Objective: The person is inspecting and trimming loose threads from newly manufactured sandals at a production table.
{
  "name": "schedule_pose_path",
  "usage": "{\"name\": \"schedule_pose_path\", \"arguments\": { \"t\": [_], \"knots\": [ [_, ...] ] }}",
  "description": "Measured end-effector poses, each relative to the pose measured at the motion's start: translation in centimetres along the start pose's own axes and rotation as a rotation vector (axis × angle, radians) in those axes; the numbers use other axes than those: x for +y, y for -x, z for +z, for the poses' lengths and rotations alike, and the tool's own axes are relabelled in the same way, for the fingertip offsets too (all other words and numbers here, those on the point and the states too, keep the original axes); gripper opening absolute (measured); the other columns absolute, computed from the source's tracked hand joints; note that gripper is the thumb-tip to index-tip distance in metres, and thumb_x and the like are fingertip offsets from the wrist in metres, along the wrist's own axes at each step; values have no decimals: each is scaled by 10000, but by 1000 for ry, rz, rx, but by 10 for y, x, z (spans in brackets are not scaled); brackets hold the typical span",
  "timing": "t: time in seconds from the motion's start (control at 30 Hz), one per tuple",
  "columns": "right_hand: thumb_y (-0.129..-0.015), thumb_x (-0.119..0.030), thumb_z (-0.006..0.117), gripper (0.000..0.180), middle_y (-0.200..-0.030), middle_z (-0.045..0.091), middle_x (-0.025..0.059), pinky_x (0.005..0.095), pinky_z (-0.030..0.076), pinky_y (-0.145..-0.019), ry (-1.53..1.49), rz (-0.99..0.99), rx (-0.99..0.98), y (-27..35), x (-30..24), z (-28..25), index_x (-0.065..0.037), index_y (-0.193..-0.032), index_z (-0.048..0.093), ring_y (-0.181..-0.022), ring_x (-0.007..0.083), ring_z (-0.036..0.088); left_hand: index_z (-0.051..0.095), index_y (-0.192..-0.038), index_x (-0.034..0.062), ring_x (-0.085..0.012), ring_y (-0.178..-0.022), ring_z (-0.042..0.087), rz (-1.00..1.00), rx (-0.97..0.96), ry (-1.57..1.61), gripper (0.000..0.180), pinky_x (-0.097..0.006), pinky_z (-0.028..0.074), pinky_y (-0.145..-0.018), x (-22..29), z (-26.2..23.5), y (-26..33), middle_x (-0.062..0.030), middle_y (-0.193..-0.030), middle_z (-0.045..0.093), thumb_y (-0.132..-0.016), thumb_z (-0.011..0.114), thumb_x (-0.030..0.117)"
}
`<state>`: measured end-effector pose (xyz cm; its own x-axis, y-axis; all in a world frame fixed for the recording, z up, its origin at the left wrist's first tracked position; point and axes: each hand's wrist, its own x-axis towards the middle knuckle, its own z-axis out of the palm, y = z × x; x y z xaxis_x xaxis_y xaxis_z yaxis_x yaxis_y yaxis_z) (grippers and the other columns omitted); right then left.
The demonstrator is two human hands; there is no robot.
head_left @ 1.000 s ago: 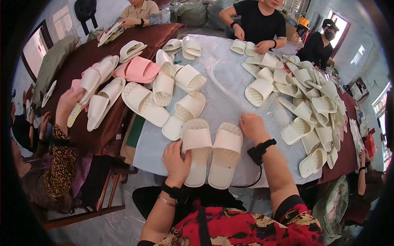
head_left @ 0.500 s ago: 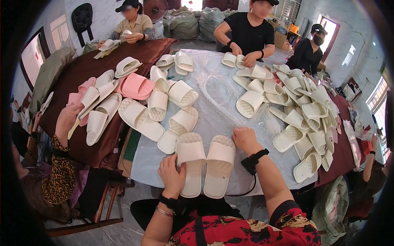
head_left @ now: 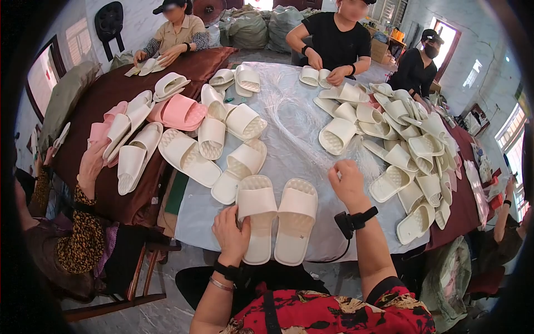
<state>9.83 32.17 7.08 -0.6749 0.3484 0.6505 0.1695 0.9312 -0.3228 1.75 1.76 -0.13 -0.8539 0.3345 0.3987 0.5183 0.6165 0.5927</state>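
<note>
A pair of cream slippers (head_left: pixel 277 220) lies side by side at the table's near edge, toes pointing away from me. My left hand (head_left: pixel 230 231) is at the outer edge of the left slipper, with its thumb against the footbed and its fingers along the side. Beyond the right slipper and off to its right, my right hand (head_left: pixel 349 182) is raised with curled fingers, close to a bundle of thin clear plastic strands (head_left: pixel 311 147). Whether a strand is between those fingers is too small to make out.
A large heap of cream slippers (head_left: pixel 414 139) covers the table's right side. More cream slippers (head_left: pixel 189 158) and pink ones (head_left: pixel 181 111) lie to the left. Co-workers sit or stand around the table; one across from me handles a small slipper pair (head_left: pixel 315 77). Sacks (head_left: pixel 247 30) stand behind.
My right hand has left the right slipper's toe and moved up and right toward the strands. My left hand stays at the left slipper. The far-left co-worker has lowered slippers to the table.
</note>
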Motion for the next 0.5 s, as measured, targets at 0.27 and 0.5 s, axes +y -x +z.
{"name": "schedule_pose_path", "arguments": {
  "t": [0.27, 0.5],
  "knots": [
    [-838, -21, 518, 125, -860, 636, 156, 403, 486, -824, -510, -25, 357, -7, -47, -48, -2, -718, 486, -899, 312, 621, 562, -1144, 64, -316, -1040, 503, 8, 6, 17, 406, -442, 365, -861, 1, -1, -1, -106, -1105, 567, -794, 660, 246],
    [-888, -94, 501, 218, -643, 603, 121, 410, 540, -687, -884, -317, 488, 10, -104, -110, -24, -690, 442, -590, 241, 609, 561, -1148, 63, -316, -1049, 503, 6, 16, 5, 405, -445, 364, -869, 1, -2, 0, -108, -1114, 568, -803, 655, 252]
  ]
}}
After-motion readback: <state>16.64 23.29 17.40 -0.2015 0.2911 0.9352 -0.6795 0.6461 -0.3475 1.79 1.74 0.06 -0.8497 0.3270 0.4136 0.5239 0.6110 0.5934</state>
